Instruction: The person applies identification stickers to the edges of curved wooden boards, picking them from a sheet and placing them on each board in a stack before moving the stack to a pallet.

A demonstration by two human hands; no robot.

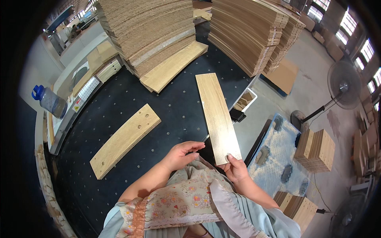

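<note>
My right hand [235,168] grips the near end of a long, light wood-grain board [216,115], with the thumb on its upper face. The board points away from me over the right edge of the black table [174,127]. In front of my waist, my left hand [182,155] holds nothing; its fingers are loosely bent and the thumb stands apart. Left of it on the table lies a drilled board [125,141], with round holes near both ends. Farther off, another pale board [174,67] lies at the foot of a tall stack of boards [151,31].
A second tall stack [246,31] stands at the back right. A blue-capped bottle [51,102] is by the machine at left. On the right are a standing fan [343,85], a worn blue pallet [279,154] and bundles of short boards [315,150]. A white-framed holder [246,100] juts from the table edge.
</note>
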